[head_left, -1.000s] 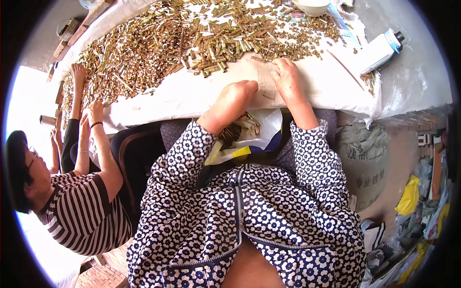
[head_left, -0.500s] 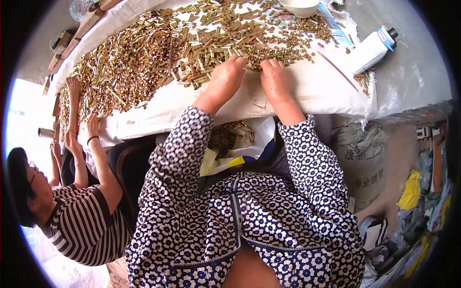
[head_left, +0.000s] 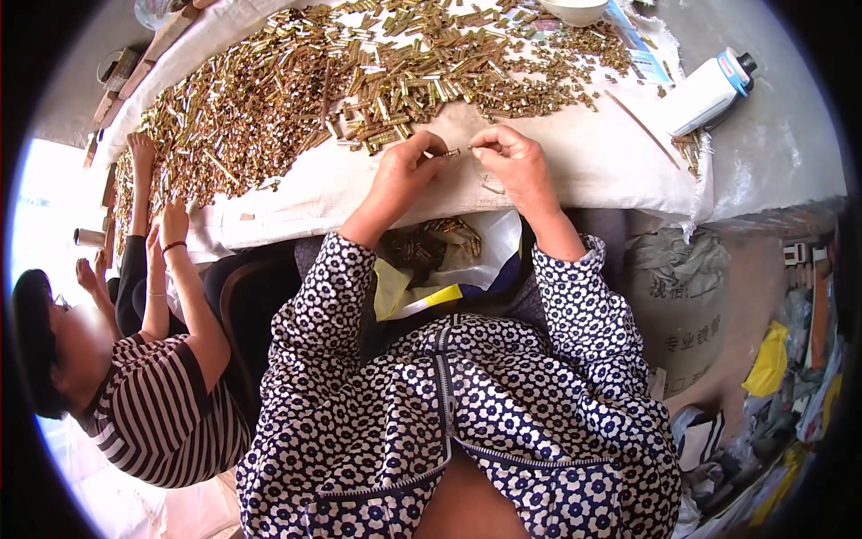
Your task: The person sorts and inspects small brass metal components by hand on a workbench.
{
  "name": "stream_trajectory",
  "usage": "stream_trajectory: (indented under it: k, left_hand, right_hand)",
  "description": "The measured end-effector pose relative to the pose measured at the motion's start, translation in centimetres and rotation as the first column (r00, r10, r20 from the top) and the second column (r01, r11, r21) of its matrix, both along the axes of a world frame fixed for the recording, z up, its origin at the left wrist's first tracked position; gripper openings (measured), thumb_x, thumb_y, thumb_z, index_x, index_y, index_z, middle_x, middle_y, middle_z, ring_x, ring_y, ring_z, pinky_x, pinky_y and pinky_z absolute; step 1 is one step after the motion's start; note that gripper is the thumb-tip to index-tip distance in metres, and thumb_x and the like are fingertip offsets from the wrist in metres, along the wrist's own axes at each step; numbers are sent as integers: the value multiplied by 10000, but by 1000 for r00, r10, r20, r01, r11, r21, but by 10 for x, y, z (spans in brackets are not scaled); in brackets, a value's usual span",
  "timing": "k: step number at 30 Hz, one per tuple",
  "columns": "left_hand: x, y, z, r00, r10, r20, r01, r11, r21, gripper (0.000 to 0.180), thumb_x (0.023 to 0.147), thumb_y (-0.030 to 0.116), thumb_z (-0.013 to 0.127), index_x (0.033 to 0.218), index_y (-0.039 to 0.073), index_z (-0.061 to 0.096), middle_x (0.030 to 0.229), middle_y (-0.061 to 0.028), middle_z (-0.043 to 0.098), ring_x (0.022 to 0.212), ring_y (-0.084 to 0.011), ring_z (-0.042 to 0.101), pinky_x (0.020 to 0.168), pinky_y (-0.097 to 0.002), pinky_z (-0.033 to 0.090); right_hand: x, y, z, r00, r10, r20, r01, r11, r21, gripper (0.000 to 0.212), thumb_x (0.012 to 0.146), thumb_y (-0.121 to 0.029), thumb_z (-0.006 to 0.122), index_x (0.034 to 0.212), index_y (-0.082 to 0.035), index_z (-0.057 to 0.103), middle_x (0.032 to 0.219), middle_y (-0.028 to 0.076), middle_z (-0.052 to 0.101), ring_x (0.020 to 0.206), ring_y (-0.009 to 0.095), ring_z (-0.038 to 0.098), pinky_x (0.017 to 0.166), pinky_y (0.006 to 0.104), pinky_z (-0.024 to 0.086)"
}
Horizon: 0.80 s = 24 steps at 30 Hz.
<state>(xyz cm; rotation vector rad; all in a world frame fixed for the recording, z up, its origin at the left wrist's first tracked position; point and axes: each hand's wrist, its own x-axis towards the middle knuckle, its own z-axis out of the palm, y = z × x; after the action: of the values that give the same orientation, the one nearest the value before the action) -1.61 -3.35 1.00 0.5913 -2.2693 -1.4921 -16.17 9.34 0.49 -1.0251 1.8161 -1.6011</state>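
Over the cloth-covered table (head_left: 305,208), my left hand (head_left: 409,175) pinches a small brass-coloured metal piece (head_left: 452,153) between thumb and fingertips. Facing it, my right hand (head_left: 514,171) is closed in a pinch on something tiny beside that piece's end; I cannot make out its shape. The fingertips of both hands nearly meet. Just beyond them spreads a heap of gold-coloured metal tubes (head_left: 395,112). Much smaller metal pieces (head_left: 566,90) are strewn to the right of the tubes. Below my wrists, an open bag (head_left: 496,247) contains more metal pieces (head_left: 422,247).
A co-worker in a striped shirt (head_left: 166,409) sits at the left, hands at the heap's edge. A thin stick (head_left: 642,128) and a white bottle (head_left: 709,92) lie on the right. A pale bowl (head_left: 575,11) stands at the far edge; bags (head_left: 768,359) clutter the right floor.
Both my hands have drawn back from the heap toward me. A small metal piece now shows between my left fingertips, and my right hand has turned to meet it.
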Motion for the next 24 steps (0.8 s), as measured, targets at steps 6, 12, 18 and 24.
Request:
stream_trajectory:
  k: [6,12,18,24]
  left_hand:
    - [17,8,-1,997,22,-68,-5,970,243,68,885,42,595,949,27,576,739,12,592,612,-48,510,538,-189,404]
    - [27,12,-4,991,82,-109,-18,870,493,72,898,96,608,947,49,586,744,9,602,570,-31,487,486,-154,361]
    - [26,19,-5,957,199,-212,-22,778,628,62,910,85,589,924,24,590,744,-31,626,603,-68,573,499,-171,450]
    - [22,21,-5,957,205,-206,-41,795,605,62,915,86,579,909,26,591,759,-42,630,619,-76,591,502,-191,472]
  right_hand:
    - [16,4,3,976,145,163,-147,989,2,143,839,-118,627,946,-26,646,868,29,660,796,96,586,743,251,461]
    - [22,4,-3,965,161,209,-157,987,-33,136,825,-6,612,958,8,642,849,8,633,784,63,571,719,200,461]
    - [23,5,-8,952,207,226,-192,977,-87,141,827,-5,616,964,8,646,856,10,632,794,76,577,748,205,462]
    - [27,2,-10,988,154,5,-153,985,-77,70,825,-13,624,895,-13,633,822,-16,611,765,49,546,708,199,441]
